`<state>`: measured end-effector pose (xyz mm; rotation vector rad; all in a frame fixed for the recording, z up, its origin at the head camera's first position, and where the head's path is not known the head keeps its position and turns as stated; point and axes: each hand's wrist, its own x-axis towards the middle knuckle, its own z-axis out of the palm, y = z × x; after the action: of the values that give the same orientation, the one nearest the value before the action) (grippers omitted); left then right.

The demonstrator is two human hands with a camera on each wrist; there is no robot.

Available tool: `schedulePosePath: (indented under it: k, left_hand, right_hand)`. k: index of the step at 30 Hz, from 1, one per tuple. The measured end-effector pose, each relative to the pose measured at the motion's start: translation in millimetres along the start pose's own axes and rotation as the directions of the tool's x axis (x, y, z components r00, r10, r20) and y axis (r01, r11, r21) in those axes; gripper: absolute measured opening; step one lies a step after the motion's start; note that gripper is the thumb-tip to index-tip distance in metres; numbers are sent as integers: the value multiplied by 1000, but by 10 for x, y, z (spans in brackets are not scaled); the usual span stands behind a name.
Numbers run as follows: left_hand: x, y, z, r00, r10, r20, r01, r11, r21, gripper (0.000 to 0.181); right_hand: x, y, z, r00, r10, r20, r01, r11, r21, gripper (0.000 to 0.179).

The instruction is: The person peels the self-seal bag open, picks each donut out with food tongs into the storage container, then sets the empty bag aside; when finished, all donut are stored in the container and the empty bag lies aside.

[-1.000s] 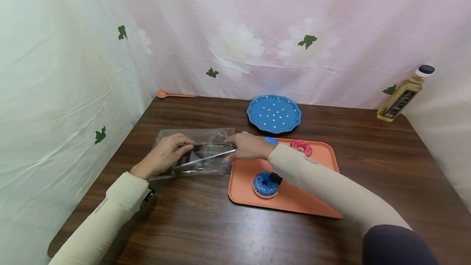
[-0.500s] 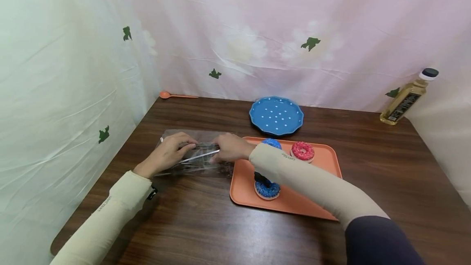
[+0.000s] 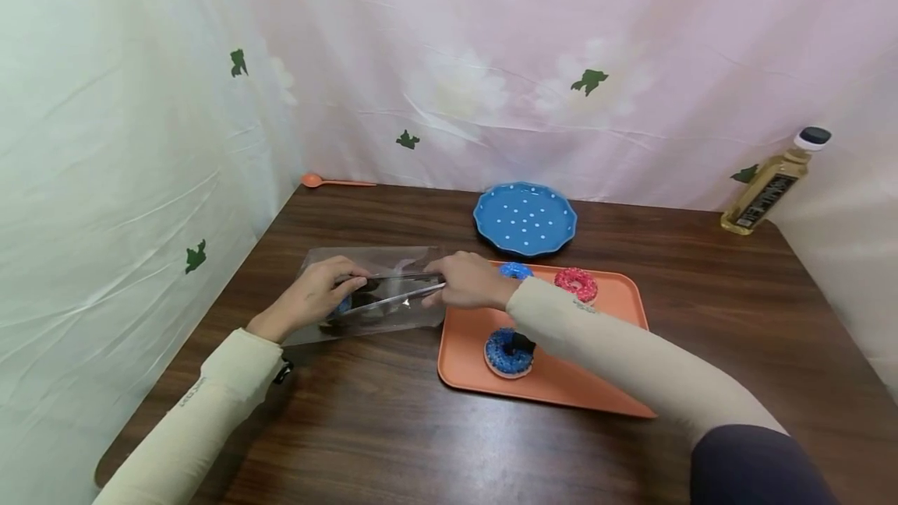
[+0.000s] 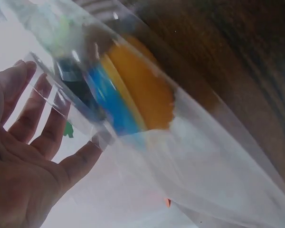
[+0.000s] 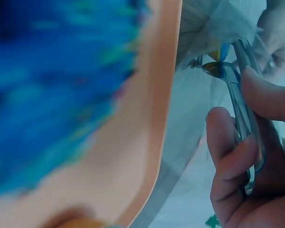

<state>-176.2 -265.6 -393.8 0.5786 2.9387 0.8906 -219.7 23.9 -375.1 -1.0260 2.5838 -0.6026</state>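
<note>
In the head view my left hand (image 3: pixel 309 301) holds the edge of a clear plastic bag (image 3: pixel 403 257) lying on the table. Inside the bag a blue-iced doughnut (image 3: pixel 341 305) partly shows beside that hand; the left wrist view gives its brown-orange base (image 4: pixel 145 83) through the plastic. My right hand (image 3: pixel 470 280) grips metal tongs (image 3: pixel 400 299), whose arms stand apart and reach left into the bag's mouth. The right wrist view shows the thumb and fingers curled round the tongs (image 5: pixel 240 102), with a spoon-shaped tip near the doughnut. Whether the tip touches it I cannot tell.
An orange tray (image 3: pixel 459 369) stands beside the bag, bearing two blue doughnuts (image 3: pixel 500 363) and a pink doughnut (image 3: pixel 577 285). Behind it are a dotted blue plate (image 3: pixel 525 218) and, at the back left, an orange spoon (image 3: pixel 337 181). An oil bottle (image 3: pixel 766 192) stands back right.
My right hand went left, deeper toward the bag, then drew back right with the tongs. Blue icing now shows beside my left hand, which has stayed nearly in place.
</note>
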Motion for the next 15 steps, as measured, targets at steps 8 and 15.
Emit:
schedulePosePath:
  k: [8, 15]
  left_hand:
    - [-10, -4, 7, 1000, 0, -4, 0, 1000, 3, 22]
    - [1, -3, 43, 1000, 7, -13, -6, 1000, 14, 20]
  right_hand:
    - [-384, 299, -106, 998, 51, -34, -49, 998, 46, 51]
    - [-411, 348, -112, 997, 71, -5, -71, 995, 76, 55]
